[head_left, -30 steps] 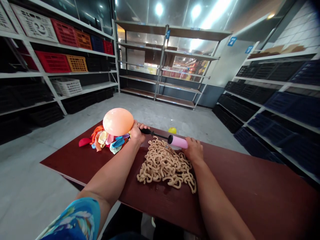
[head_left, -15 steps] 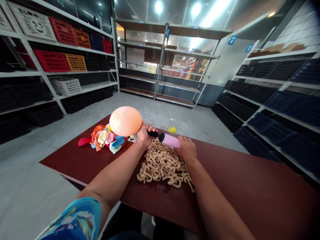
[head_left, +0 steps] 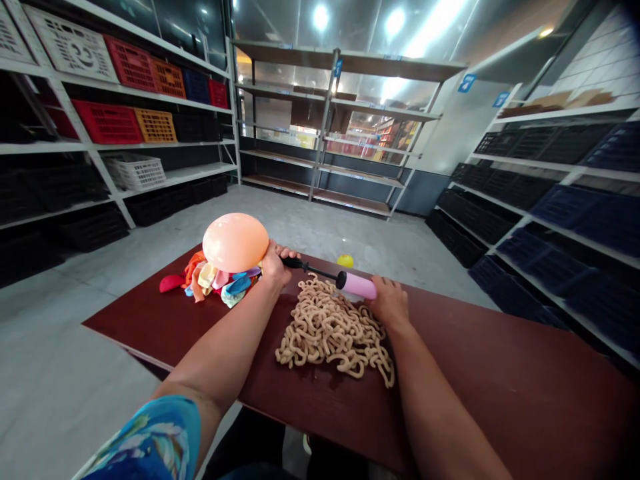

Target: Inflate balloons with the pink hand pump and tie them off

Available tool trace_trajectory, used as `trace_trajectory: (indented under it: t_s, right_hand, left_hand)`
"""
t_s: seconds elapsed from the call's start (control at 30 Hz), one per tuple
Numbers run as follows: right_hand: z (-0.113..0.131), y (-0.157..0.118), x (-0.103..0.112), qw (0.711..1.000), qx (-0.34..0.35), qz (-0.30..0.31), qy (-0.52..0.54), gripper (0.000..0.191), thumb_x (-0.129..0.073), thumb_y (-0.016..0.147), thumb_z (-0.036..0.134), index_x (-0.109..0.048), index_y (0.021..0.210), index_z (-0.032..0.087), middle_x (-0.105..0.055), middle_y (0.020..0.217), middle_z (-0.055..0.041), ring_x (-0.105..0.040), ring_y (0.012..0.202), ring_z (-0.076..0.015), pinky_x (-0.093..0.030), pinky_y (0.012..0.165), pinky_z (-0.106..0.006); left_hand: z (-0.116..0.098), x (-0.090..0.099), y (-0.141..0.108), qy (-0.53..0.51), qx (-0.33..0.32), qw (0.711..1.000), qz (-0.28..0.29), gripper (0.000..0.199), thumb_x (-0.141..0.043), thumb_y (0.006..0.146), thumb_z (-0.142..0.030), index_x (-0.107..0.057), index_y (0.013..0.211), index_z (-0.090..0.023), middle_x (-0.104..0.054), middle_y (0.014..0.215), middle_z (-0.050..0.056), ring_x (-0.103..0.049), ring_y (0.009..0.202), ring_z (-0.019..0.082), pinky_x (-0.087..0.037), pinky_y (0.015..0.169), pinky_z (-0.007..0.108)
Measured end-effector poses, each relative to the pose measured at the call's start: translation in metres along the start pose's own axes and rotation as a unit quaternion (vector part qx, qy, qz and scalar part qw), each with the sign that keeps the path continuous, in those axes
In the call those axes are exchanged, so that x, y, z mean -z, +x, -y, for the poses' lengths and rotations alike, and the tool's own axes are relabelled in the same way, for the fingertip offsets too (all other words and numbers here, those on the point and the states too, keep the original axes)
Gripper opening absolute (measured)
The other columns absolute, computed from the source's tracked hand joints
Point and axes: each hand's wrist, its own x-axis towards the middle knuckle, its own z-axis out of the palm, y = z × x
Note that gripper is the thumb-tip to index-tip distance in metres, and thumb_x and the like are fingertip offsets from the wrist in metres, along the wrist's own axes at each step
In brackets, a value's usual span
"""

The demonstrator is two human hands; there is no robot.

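Observation:
An inflated peach balloon [head_left: 235,241] sits at the left end of a hand balloon pump [head_left: 359,286], which has a pink barrel and a black end. My left hand [head_left: 275,267] is closed around the pump's black end and the balloon's neck; the neck is hidden by the fingers. Around the pink barrel's right end my right hand [head_left: 390,301] is closed. A thin black rod shows between the two pump parts. Below the pump lies a heap of curly tan strands [head_left: 330,327]. Several limp coloured balloons [head_left: 237,288] are piled under the inflated one.
All this rests on a dark red-brown table [head_left: 480,373]. A small yellow balloon [head_left: 345,261] shows beyond its far edge. Shelves with crates [head_left: 107,122] stand left, a metal rack [head_left: 325,120] stands at the back, and shelves with dark crates [head_left: 575,207] stand right.
My hands have moved apart, the left with the balloon to the left, the right with the pink barrel to the right. More of the pump's black rod is exposed.

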Motion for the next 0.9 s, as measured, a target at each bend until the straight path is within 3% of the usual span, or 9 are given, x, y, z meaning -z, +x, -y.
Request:
trace_trajectory:
  t_s: [0.4,0.57,0.77,0.9]
  right_hand:
    - [0.03,-0.004,0.007,0.998,0.057,-0.028,0.018,0.04,-0.062,0.069,0.03,-0.047,0.105,0.022,-0.057,0.104,-0.0066,-0.047,0.095,-0.0223,-0.032,0.071,-0.03]
    - [0.023,0.001,0.007,0.998,0.053,-0.002,0.035,0.034,-0.06,0.071,0.031,-0.048,0.101,0.022,-0.057,0.104,-0.0058,-0.048,0.093,-0.0208,-0.033,0.071,-0.029]
    - [-0.004,0.004,0.004,0.999,0.023,0.011,0.025,0.029,-0.058,0.072,0.029,-0.05,0.099,0.022,-0.057,0.102,-0.0056,-0.048,0.093,-0.0215,-0.033,0.068,-0.029]
    - [-0.004,0.002,0.003,1.0,0.007,0.012,0.013,0.03,-0.059,0.071,0.028,-0.05,0.099,0.022,-0.057,0.103,-0.0068,-0.048,0.094,-0.0232,-0.033,0.068,-0.03]
  left_hand:
    - [0.026,-0.019,-0.027,-0.006,0.075,0.997,0.026,0.046,-0.046,0.084,-0.042,-0.019,0.054,-0.02,-0.026,0.046,-0.005,-0.04,0.044,0.011,-0.042,0.055,0.03]
    - [0.016,-0.018,-0.018,0.009,0.054,0.998,0.02,0.045,-0.049,0.082,-0.039,-0.02,0.054,-0.02,-0.026,0.045,-0.005,-0.041,0.043,0.011,-0.042,0.056,0.031]
    - [-0.005,-0.002,0.004,0.021,-0.001,1.0,0.013,0.041,-0.047,0.081,-0.038,-0.021,0.056,-0.02,-0.025,0.044,-0.006,-0.041,0.041,0.011,-0.043,0.055,0.031]
    - [-0.005,0.001,0.004,0.018,-0.004,1.0,0.009,0.04,-0.047,0.081,-0.036,-0.02,0.057,-0.02,-0.025,0.045,-0.007,-0.04,0.041,0.011,-0.043,0.054,0.03]
